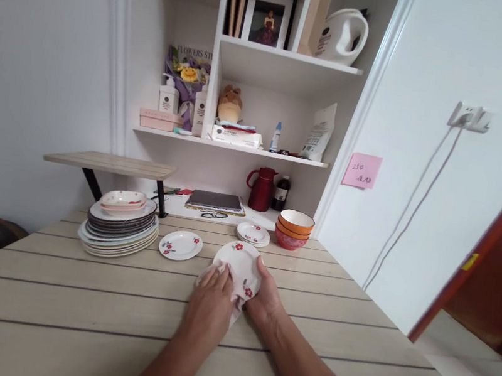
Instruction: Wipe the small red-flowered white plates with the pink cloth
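A small white plate (243, 264) with red flowers is tilted up above the table, its face toward me. My right hand (266, 295) grips its right edge, thumb on the front and fingers behind. Pressed against the plate's lower left is a pale pink cloth (235, 314), with my left hand (213, 299) closed over it. Left of the hands, a similar flowered plate (181, 245) lies flat. Just behind them sits a short stack of small flowered plates (253, 233).
At the left stands a tall stack of plates (117, 233) beside a small raised shelf (109, 162). Stacked bowls (292, 229) stand at the back right. Behind are a laptop (215, 200), glasses (214, 214), a red jug (261, 189) and a dark bottle (281, 194).
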Demonstrator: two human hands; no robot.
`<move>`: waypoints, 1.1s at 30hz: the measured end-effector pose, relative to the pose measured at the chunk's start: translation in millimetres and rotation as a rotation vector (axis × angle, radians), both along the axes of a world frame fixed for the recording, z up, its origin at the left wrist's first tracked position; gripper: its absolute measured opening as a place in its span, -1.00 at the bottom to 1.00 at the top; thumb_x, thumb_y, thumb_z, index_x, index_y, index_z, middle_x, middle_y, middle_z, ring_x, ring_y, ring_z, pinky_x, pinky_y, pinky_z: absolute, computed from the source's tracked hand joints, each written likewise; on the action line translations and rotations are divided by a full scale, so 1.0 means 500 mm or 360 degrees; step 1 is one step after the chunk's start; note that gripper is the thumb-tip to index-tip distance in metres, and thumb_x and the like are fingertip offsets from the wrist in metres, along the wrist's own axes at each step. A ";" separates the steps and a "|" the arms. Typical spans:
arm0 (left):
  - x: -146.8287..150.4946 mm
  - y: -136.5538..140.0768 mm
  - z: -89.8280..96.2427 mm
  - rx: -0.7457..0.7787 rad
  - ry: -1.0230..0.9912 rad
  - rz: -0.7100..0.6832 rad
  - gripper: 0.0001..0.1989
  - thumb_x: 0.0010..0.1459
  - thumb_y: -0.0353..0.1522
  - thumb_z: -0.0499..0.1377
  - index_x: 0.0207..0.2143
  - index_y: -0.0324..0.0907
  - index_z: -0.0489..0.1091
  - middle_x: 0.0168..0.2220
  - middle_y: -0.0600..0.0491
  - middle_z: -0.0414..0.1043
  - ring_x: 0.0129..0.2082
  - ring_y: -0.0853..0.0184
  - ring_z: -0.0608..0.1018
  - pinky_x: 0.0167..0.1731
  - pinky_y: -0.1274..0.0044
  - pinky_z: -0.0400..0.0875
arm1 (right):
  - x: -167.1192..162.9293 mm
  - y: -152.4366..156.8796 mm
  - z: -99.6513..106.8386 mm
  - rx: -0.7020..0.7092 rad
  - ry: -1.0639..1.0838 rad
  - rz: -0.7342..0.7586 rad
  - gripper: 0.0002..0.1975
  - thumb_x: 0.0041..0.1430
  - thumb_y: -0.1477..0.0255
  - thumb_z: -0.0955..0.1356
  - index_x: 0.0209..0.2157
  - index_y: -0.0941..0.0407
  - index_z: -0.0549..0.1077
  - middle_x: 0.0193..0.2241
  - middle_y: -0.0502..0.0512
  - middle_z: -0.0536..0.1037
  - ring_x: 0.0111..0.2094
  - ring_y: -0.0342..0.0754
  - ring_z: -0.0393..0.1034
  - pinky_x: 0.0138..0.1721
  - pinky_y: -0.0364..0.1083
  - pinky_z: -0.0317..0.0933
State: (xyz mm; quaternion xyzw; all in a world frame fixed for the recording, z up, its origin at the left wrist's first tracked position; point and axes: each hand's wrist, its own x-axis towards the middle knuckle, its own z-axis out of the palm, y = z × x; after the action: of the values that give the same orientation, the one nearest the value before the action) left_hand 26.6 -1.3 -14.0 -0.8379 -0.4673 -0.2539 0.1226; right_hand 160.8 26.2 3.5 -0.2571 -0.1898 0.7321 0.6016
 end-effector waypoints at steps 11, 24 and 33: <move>-0.010 0.020 -0.007 0.0066 -0.0123 -0.0048 -0.40 0.23 -0.39 0.04 0.32 -0.11 0.06 0.36 0.04 0.07 0.36 0.17 0.11 0.31 0.13 0.03 | -0.018 -0.018 0.002 0.0039 -0.0133 0.0153 -0.58 0.31 0.21 0.26 -0.04 0.25 0.49 -0.17 0.21 0.65 -0.11 0.03 0.55 0.10 0.00 0.26; 0.008 0.005 -0.011 0.0009 -0.0101 -0.0316 -0.42 0.17 -0.48 0.04 0.26 -0.25 0.17 0.32 -0.08 0.16 0.34 0.20 0.16 0.28 0.25 0.16 | 0.002 -0.012 0.003 -0.0066 -0.0018 0.0140 -0.49 0.30 0.11 0.23 -0.08 0.28 0.49 -0.19 0.30 0.64 -0.09 0.10 0.54 0.06 0.04 0.30; 0.003 0.021 -0.013 0.0132 -0.0061 -0.0208 -0.37 0.19 -0.46 0.04 0.32 -0.17 0.05 0.35 -0.01 0.10 0.38 0.21 0.05 0.32 0.19 0.04 | -0.015 -0.018 0.003 0.0007 -0.0143 0.0137 -0.62 0.27 0.21 0.30 -0.09 0.22 0.50 -0.20 0.21 0.65 -0.10 0.04 0.55 0.05 0.00 0.32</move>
State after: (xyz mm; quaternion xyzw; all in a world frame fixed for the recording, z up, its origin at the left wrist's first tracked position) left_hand 28.2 9.0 -20.7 -0.8558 -0.4030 -0.2963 0.1315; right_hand 153.2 17.0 4.9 -0.2801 -0.2291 0.7445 0.5610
